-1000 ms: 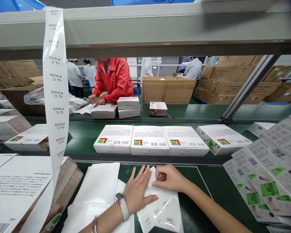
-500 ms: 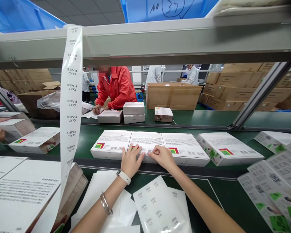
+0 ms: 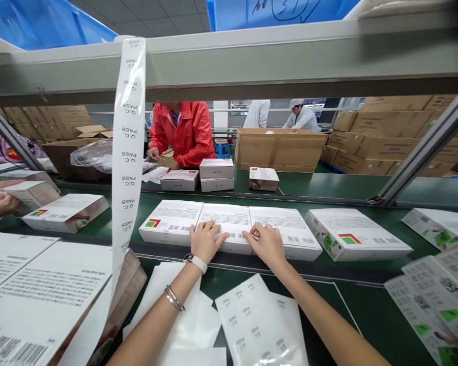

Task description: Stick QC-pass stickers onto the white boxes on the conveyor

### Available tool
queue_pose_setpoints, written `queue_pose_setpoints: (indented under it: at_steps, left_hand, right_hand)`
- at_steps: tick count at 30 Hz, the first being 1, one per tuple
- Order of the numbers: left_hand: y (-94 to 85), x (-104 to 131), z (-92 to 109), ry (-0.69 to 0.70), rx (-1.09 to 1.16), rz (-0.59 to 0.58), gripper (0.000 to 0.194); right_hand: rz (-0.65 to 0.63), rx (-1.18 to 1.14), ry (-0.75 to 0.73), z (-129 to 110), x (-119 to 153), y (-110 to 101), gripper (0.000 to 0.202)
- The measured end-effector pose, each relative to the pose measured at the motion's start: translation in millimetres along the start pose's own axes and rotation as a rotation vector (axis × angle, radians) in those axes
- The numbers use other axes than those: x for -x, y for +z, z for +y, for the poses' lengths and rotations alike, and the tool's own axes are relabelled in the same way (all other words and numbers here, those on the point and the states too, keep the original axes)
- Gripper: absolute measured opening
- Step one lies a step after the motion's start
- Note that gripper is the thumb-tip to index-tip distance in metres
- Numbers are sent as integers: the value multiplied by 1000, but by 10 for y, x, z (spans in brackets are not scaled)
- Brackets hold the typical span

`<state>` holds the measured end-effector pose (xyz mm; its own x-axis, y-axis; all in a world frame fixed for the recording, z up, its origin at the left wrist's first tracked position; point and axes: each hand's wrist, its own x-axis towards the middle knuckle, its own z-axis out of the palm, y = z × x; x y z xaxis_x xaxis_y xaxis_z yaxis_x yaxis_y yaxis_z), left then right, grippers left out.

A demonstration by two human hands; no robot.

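Three white printed boxes stand side by side on the green belt: a left box (image 3: pixel 171 216), a middle box (image 3: pixel 229 216) and a right box (image 3: pixel 280 221). My left hand (image 3: pixel 206 243) lies on the middle box with its fingers spread and its thumb along the front edge. My right hand (image 3: pixel 267 245) is closed in a pinch where the middle and right boxes meet. A small pale bit shows at its fingertips, too small to name. Below my wrists lie a sheet of Q.C. PASS stickers (image 3: pixel 252 320) and white paper sheets (image 3: pixel 189 325).
A long strip of Q.C. PASS stickers (image 3: pixel 127 152) hangs from the overhead beam (image 3: pixel 252 66). More boxes stand at the left (image 3: pixel 46 290) and right (image 3: pixel 356 231). A person in red (image 3: pixel 187 132) works across the belt; another person's hand (image 3: pixel 2 203) touches a box at far left.
My right hand has moved right along the boxes' front edge, from the middle box to its seam with the right box. My left hand stays on the middle box. The view has shifted slightly.
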<state>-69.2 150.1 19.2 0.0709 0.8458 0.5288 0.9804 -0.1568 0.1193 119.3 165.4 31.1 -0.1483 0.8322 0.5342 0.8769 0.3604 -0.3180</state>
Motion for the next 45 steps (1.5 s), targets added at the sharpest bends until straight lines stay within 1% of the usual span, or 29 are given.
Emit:
queue_pose_setpoints:
  at_steps: [3, 5, 6, 8, 9, 11, 13, 14, 15, 17, 19, 20, 22, 26, 28, 30, 32, 33, 34, 35, 37, 39, 40, 42, 45]
  left_hand:
    - [-1, 78, -206, 159, -13, -24, 35]
    - [-11, 128, -338, 236, -45, -31, 39]
    - [-23, 145, -387, 249, -61, -39, 39]
    - [-71, 175, -428, 244, -85, -71, 39]
    - [-107, 195, -411, 230, -93, -87, 41]
    - [-196, 275, -292, 207, -87, -108, 45]
    - [-283, 425, -77, 232, -20, -138, 47]
    - [-316, 524, 48, 272, 37, -177, 49]
    - [-337, 631, 172, 329, 103, -243, 52]
    - [-341, 841, 376, 417, 206, -412, 64]
    - [-299, 1000, 490, 448, 248, -545, 76]
    - [-270, 1051, 513, 447, 252, -582, 79]
    - [-216, 1098, 513, 439, 250, -618, 81]
    - [-172, 1091, 474, 431, 259, -632, 80]
    - [-170, 1096, 473, 424, 274, -632, 81]
    - [-169, 1107, 476, 411, 297, -630, 83]
    - [-177, 1096, 470, 397, 328, -640, 89]
    - [-188, 1070, 460, 387, 343, -638, 91]
    - [-203, 1025, 444, 371, 353, -618, 91]
    - [-223, 960, 423, 346, 354, -571, 88]
    - [-263, 770, 371, 268, 325, -398, 71]
    - [-286, 533, 316, 195, 279, -217, 51]
    - [-284, 412, 293, 174, 261, -161, 44]
    - [-247, 198, 263, 162, 243, -126, 37]
    - [-134, -11, 266, 130, 222, -150, 34]
  right_hand:
    - [3, -48, -37, 86, 56, -60, 28]
    - [-9, -76, -27, 139, 119, -111, 29]
    - [-33, -101, -14, 168, 161, -145, 29]
    - [-137, -183, -6, 227, 267, -231, 28]
    - [-213, -235, -15, 255, 331, -281, 27]
    - [-381, -326, -57, 300, 470, -380, 24]
    - [-509, -360, -102, 319, 603, -457, 21]
    - [-548, -350, -123, 318, 660, -481, 20]
    - [-573, -326, -145, 311, 709, -492, 19]
    - [-592, -250, -187, 283, 780, -481, 17]
    - [-601, -171, -227, 245, 822, -430, 16]
    - [-608, -143, -243, 224, 836, -396, 16]
    - [-619, -120, -263, 177, 858, -326, 17]
    - [-597, -150, -240, 63, 922, -262, 21]
    - [-588, -236, -211, 16, 955, -282, 22]
    - [-622, -419, -168, 3, 946, -315, 24]
    - [-634, -628, -72, 40, 856, -337, 27]
    - [-600, -702, -7, 77, 777, -340, 29]
    - [-539, -738, 61, 123, 679, -335, 30]
    - [-459, -733, 122, 173, 568, -325, 30]
    - [-325, -625, 196, 262, 343, -292, 30]
    - [-266, -474, 224, 306, 161, -251, 30]
    - [-259, -407, 230, 306, 95, -230, 29]
    - [-268, -316, 228, 269, 13, -190, 29]
    - [-295, -239, 228, 166, -24, -133, 27]
